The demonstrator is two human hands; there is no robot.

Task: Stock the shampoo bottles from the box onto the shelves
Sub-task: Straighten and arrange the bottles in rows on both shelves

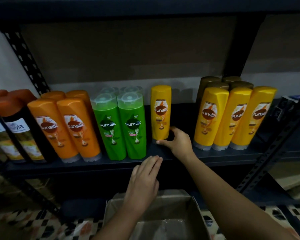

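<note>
A single yellow shampoo bottle (161,111) stands cap-down on the dark shelf (180,158), alone in the gap between the green and yellow groups. My right hand (177,142) grips its lower end, thumb at the base and fingers curled behind. My left hand (145,181) hovers flat, fingers straight and together, just before the shelf's front edge and above the cardboard box (164,215). The box sits open below the shelf; no bottles are visible in it.
Along the shelf stand black bottles (19,134), orange bottles (66,129), green bottles (121,125) and yellow bottles (232,116) with brown ones behind. Dark perforated uprights (26,61) frame the rack. A patterned floor (42,222) lies below.
</note>
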